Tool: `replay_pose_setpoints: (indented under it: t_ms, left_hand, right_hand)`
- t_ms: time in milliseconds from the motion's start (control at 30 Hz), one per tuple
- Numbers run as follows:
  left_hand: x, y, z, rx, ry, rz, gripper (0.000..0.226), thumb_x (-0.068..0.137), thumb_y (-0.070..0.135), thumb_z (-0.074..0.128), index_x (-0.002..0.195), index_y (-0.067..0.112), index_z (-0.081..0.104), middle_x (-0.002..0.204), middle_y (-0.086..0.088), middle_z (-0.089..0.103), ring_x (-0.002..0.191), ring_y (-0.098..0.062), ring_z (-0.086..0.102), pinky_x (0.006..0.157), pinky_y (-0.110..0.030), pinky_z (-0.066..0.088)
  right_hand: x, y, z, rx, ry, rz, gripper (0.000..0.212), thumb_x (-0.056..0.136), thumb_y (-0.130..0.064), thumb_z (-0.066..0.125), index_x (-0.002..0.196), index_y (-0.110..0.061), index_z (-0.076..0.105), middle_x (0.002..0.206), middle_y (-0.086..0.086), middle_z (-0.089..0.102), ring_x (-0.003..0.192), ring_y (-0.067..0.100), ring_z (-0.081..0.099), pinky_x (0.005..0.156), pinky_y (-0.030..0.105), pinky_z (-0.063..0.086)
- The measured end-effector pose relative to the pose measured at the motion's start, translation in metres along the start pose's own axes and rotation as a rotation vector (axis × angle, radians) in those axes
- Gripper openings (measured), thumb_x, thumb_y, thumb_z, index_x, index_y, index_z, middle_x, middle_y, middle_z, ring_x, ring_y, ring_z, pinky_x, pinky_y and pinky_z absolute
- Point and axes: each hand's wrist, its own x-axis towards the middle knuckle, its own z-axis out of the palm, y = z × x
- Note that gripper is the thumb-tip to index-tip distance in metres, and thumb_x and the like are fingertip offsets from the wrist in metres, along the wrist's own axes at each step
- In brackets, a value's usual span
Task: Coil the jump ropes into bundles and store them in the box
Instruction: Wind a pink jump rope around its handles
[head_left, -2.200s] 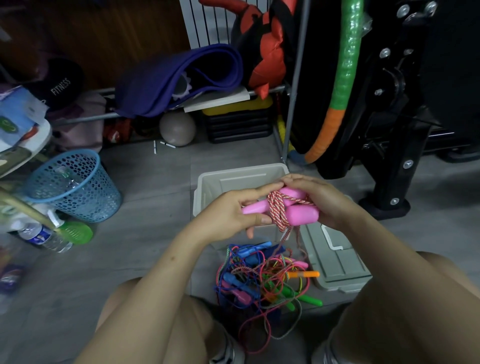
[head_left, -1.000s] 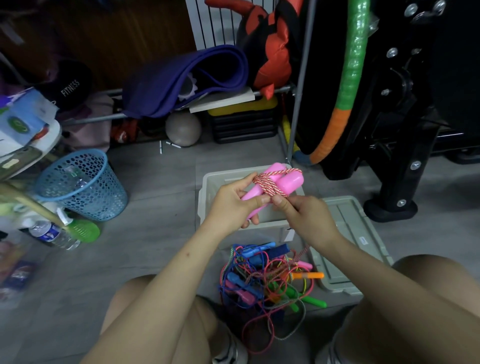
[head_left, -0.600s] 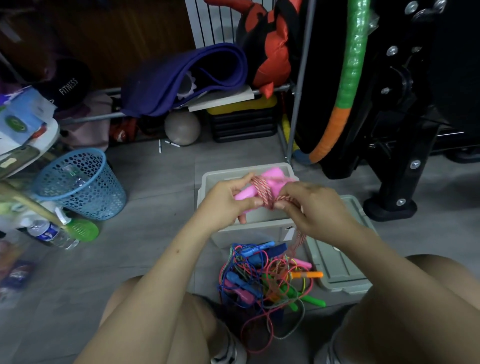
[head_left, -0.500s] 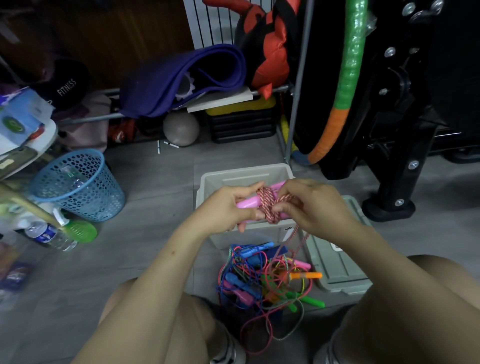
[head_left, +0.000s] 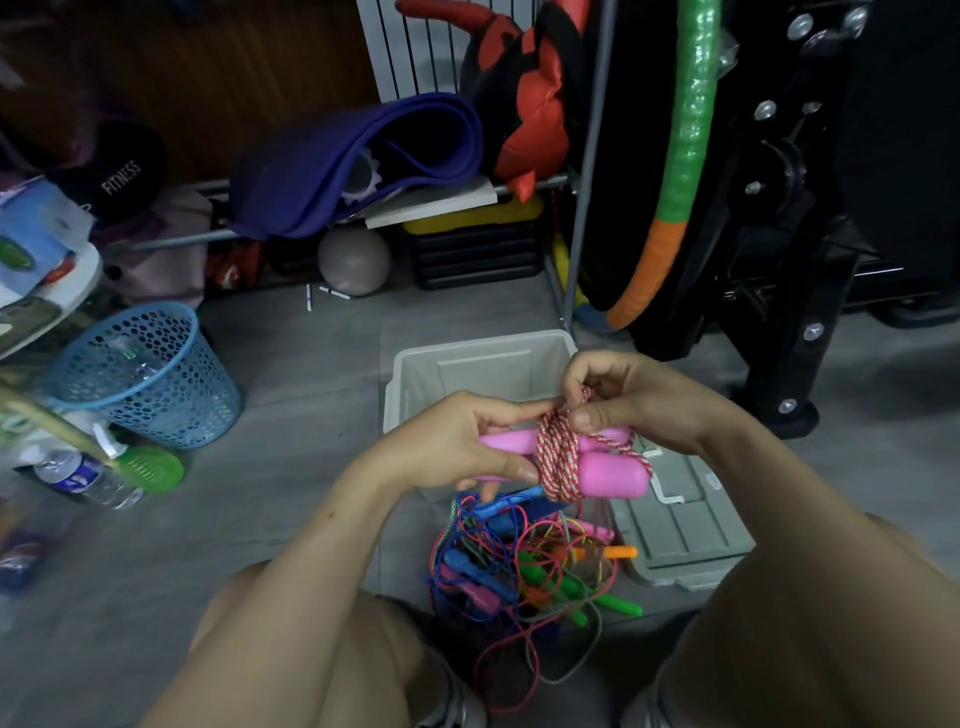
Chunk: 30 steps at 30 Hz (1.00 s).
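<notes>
Grey floor carries box, lid, tangled jump ropes, basket.

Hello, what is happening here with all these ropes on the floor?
A person is bundling a pink-handled jump rope. The left hand grips the handles while the right hand pinches the red-and-white cord wrapped around them. The open grey box behind looks empty; its lid lies beside it. A tangled pile of ropes waits on the floor.

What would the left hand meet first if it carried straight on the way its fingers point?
The left hand points rightward along the pink handles, so it would likely meet the red-white cord wraps, then the right hand; depth is unclear.
</notes>
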Motion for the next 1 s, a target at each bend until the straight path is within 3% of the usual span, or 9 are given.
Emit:
replay_pose_setpoints:
  t_ms: [100, 267, 367, 467, 600, 700, 867, 1000]
  left_hand:
    - [0.001, -0.002, -0.001, -0.033, 0.024, 0.028, 0.071, 0.076, -0.006, 0.069, 0.125, 0.041, 0.045, 0.051, 0.007, 0.063, 0.038, -0.004, 0.05, 0.039, -0.015, 0.033]
    - [-0.002, -0.001, -0.004, -0.107, 0.139, 0.083, 0.075, 0.077, -0.008, 0.068, 0.134, 0.033, 0.041, 0.054, 0.007, 0.064, 0.038, -0.005, 0.05, 0.037, -0.015, 0.033]
    - [-0.003, 0.0, -0.004, -0.07, 0.151, 0.11, 0.075, 0.08, -0.002, 0.068, 0.134, 0.042, 0.039, 0.049, 0.005, 0.058, 0.037, -0.005, 0.045, 0.039, -0.017, 0.034]
    - [-0.004, -0.003, -0.004, -0.032, 0.124, 0.11, 0.077, 0.083, 0.004, 0.068, 0.131, 0.056, 0.037, 0.057, -0.001, 0.058, 0.044, -0.012, 0.049, 0.042, -0.021, 0.038]
    - [-0.005, 0.0, -0.001, 0.056, 0.047, 0.128, 0.074, 0.09, 0.004, 0.06, 0.135, 0.055, 0.03, 0.067, 0.016, 0.063, 0.051, -0.012, 0.05, 0.046, -0.023, 0.041]
    - [-0.005, 0.001, 0.001, 0.073, 0.013, 0.116, 0.071, 0.093, 0.002, 0.055, 0.141, 0.047, 0.028, 0.082, 0.027, 0.064, 0.054, -0.014, 0.048, 0.048, -0.024, 0.041]
    - [-0.003, -0.005, 0.0, 0.013, 0.067, 0.062, 0.063, 0.09, 0.005, 0.06, 0.135, 0.045, 0.041, 0.062, 0.008, 0.058, 0.046, -0.011, 0.049, 0.043, -0.021, 0.036]
    - [-0.002, -0.006, -0.002, -0.03, 0.11, 0.062, 0.057, 0.09, 0.008, 0.061, 0.119, 0.055, 0.047, 0.074, -0.021, 0.054, 0.048, -0.018, 0.048, 0.041, -0.02, 0.035]
  right_hand:
    - [0.003, 0.006, -0.001, 0.055, 0.061, 0.029, 0.037, 0.044, -0.041, 0.091, 0.064, -0.021, 0.068, 0.067, -0.001, 0.062, 0.064, 0.008, 0.056, 0.059, 0.016, 0.045]
    - [0.002, 0.004, 0.007, 0.208, 0.183, 0.017, 0.013, 0.067, -0.006, 0.076, 0.07, -0.018, 0.072, 0.073, -0.001, 0.07, 0.066, 0.008, 0.065, 0.059, 0.019, 0.053]
    - [-0.001, 0.001, 0.01, 0.209, 0.178, 0.049, 0.017, 0.069, -0.011, 0.068, 0.086, -0.016, 0.069, 0.081, -0.001, 0.071, 0.073, 0.009, 0.066, 0.061, 0.02, 0.053]
    - [-0.002, 0.0, 0.01, 0.147, 0.164, 0.104, 0.027, 0.07, -0.019, 0.071, 0.096, -0.014, 0.066, 0.09, 0.002, 0.07, 0.08, 0.013, 0.067, 0.063, 0.022, 0.053]
    - [-0.001, 0.002, 0.008, 0.108, 0.16, 0.169, 0.041, 0.072, -0.023, 0.072, 0.108, -0.006, 0.064, 0.103, 0.016, 0.068, 0.091, 0.023, 0.065, 0.079, 0.035, 0.053]
    - [-0.003, -0.001, 0.006, 0.101, 0.1, 0.177, 0.04, 0.076, -0.013, 0.072, 0.113, -0.003, 0.061, 0.103, 0.013, 0.068, 0.091, 0.021, 0.066, 0.077, 0.029, 0.056]
    - [-0.004, 0.0, 0.006, 0.03, 0.076, 0.201, 0.044, 0.066, -0.015, 0.074, 0.107, -0.009, 0.059, 0.096, 0.006, 0.067, 0.086, 0.016, 0.066, 0.074, 0.025, 0.056]
    - [-0.002, 0.004, 0.01, -0.009, 0.136, 0.184, 0.052, 0.062, -0.022, 0.073, 0.11, -0.014, 0.055, 0.097, 0.003, 0.066, 0.088, 0.014, 0.065, 0.074, 0.024, 0.054]
